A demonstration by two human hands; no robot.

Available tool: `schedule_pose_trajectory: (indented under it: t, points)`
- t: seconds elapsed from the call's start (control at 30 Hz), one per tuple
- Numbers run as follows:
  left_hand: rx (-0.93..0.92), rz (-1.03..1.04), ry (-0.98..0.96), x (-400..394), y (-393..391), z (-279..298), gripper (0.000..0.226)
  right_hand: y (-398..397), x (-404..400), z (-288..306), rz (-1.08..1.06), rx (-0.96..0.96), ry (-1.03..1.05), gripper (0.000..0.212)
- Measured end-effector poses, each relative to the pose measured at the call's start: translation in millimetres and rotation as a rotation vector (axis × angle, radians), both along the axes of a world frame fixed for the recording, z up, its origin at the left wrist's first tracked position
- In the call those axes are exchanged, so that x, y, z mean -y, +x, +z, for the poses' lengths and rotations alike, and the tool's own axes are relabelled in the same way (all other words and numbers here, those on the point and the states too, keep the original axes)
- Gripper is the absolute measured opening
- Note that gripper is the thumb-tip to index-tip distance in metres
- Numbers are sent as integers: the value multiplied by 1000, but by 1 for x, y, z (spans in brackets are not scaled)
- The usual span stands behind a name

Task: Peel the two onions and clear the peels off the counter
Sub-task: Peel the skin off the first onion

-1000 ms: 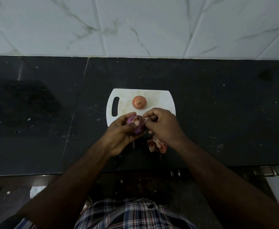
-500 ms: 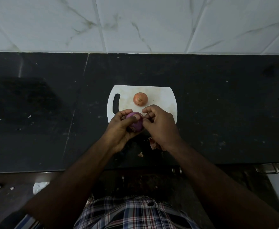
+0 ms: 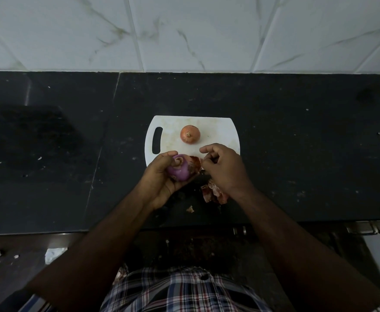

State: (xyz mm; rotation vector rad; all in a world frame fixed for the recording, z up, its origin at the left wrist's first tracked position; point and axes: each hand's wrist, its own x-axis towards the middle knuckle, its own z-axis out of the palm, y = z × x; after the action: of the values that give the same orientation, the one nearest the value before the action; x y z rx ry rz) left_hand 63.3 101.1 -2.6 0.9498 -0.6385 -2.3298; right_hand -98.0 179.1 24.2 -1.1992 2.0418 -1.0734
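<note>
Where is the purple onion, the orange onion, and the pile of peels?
purple onion [image 3: 179,171]: head view, on its shiny peeled side.
orange onion [image 3: 190,134]: head view, on the middle of its skin.
pile of peels [image 3: 211,192]: head view, on the visible scraps beside the right wrist.

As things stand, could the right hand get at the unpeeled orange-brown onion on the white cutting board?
Probably yes. The right hand is just in front of the unpeeled orange-brown onion, with only bare white cutting board between them. It would first have to let go of the dark red peel it pinches.
</note>
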Motion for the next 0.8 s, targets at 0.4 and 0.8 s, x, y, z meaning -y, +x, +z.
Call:
schedule_pose_trajectory:
  t: [0.4, 0.8]
  points:
    - [12, -26, -6, -3, 0, 9, 49, 1, -4, -4, 86, 216, -6, 29]
    - [52, -50, 75, -6, 0, 16, 31, -2, -7, -6, -41, 110, -77, 30]
